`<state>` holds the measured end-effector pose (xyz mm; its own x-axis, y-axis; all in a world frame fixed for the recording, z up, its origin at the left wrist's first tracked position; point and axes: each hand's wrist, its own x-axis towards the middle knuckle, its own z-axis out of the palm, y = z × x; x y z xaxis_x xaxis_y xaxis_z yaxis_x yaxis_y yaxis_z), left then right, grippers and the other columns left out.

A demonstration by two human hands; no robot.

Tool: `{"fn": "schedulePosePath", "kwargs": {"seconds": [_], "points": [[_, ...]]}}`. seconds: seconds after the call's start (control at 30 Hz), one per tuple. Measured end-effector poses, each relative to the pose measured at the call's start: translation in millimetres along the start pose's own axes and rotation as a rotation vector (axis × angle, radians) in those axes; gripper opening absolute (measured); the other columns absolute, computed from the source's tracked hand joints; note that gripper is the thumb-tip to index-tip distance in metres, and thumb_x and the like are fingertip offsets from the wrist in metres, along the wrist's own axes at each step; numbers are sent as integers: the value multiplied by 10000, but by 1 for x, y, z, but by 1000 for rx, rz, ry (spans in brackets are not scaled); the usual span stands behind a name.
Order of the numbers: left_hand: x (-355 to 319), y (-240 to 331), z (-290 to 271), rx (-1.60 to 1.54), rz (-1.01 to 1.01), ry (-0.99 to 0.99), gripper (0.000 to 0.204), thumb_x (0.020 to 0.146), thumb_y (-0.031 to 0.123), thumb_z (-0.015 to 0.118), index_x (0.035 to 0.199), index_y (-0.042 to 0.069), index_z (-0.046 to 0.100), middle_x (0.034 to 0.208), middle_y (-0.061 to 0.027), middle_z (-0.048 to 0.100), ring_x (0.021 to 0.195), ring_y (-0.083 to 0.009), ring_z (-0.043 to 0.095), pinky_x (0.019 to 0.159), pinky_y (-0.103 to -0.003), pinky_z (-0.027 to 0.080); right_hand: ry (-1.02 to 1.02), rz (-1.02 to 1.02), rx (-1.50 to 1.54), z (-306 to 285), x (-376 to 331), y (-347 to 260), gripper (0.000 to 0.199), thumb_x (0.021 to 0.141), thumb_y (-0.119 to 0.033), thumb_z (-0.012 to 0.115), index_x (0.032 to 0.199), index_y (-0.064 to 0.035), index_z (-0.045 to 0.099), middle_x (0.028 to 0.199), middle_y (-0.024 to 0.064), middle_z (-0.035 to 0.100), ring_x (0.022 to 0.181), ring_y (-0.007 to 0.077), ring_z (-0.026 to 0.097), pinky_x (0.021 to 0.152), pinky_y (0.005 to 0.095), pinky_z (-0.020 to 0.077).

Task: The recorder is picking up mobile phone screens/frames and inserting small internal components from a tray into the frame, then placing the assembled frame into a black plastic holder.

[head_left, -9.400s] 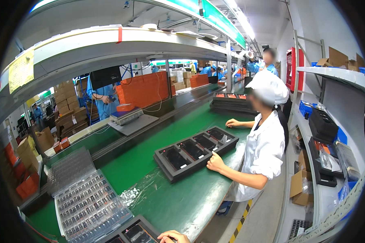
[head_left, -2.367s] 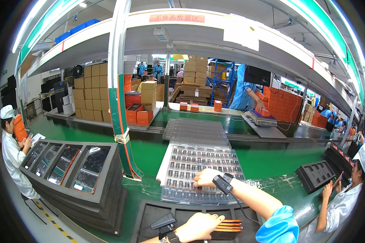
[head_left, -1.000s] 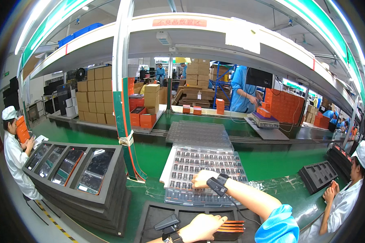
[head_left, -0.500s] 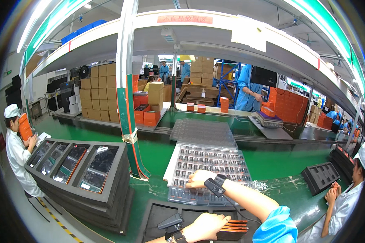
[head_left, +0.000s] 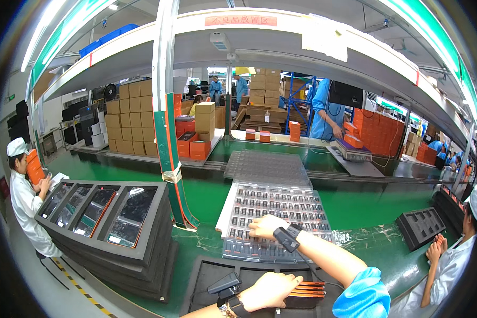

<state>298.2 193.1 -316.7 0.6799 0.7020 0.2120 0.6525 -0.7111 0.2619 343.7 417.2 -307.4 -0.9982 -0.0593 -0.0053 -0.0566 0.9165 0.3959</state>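
Observation:
My left hand (head_left: 270, 291) is closed round a stack of several thin, dark slabs with orange edges (head_left: 308, 290), phone-like in shape. They stand over a black foam tray (head_left: 202, 273) with compartments. Farther off, my right hand (head_left: 266, 227) reaches over a clear plastic tray (head_left: 319, 221) filled with rows of small black parts (head_left: 259, 203). Its fingers are bent together down at the tray, and what they may pinch is hidden. Each wrist carries a strapped black device.
Stacked foam trays (head_left: 161, 222) with dark flat panels stand at left beside a post (head_left: 167, 138). Another clear tray (head_left: 267, 167) lies behind the filled one. A foam tray (head_left: 421, 228) sits at right. Co-workers (head_left: 24, 196) sit on either side.
My right hand has shifted slightly away from me and to the right over the clear tray. My left hand keeps its hold on the orange-edged slabs.

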Motion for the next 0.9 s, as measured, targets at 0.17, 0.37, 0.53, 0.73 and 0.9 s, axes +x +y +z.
{"fn": "schedulePosePath", "kwargs": {"seconds": [0.17, 0.37, 0.53, 0.73, 0.9], "points": [[0, 2, 0, -5, -15, 13, 862, 597, 215, 899, 1324, 5, 487, 990, -113, 626, 887, -284, 671, 726, -377, 553, 366, 321, 369, -27, -65, -24, 188, 847, -136, 668, 1021, -65, 658, 894, 129, 665, 889, 327, 667, 770, 413, 544], [-8, 3, -12, -7, -53, 17, 687, 682, 302, 856, 1222, 36, 527, 931, -109, 628, 853, -298, 676, 693, -398, 550, 380, 899, 855, -87, -185, -125, 205, 870, -196, 772, 987, -45, 699, 831, 93, 727, 727, 177, 699, 672, 308, 544], [1, 5, -22, 48, -64, -109, 712, 702, 310, 853, 1267, 40, 514, 978, -94, 633, 882, -277, 680, 699, -388, 553, 280, 1240, 821, -77, -255, -194, 246, 860, -178, 791, 1023, -31, 680, 881, 100, 747, 754, 189, 730, 708, 295, 572], [8, 22, -46, 42, -61, -180, 954, 710, 303, 846, 1504, 66, 373, 1102, -110, 615, 849, -295, 681, 712, -391, 559, 383, 1351, 944, -55, -257, -224, 315, 858, -150, 797, 1110, -43, 640, 875, 102, 728, 774, 145, 718, 717, 268, 578], [7, 13, -59, -171, -126, -183, 789, 779, 357, 781, 1476, 170, 463, 1311, -68, 630, 990, -275, 694, 804, -359, 569, 595, 1356, 958, -38, -255, -236, 336, 842, -115, 809, 1131, -37, 657, 894, 97, 721, 772, 115, 696, 691, 253, 569]]}}
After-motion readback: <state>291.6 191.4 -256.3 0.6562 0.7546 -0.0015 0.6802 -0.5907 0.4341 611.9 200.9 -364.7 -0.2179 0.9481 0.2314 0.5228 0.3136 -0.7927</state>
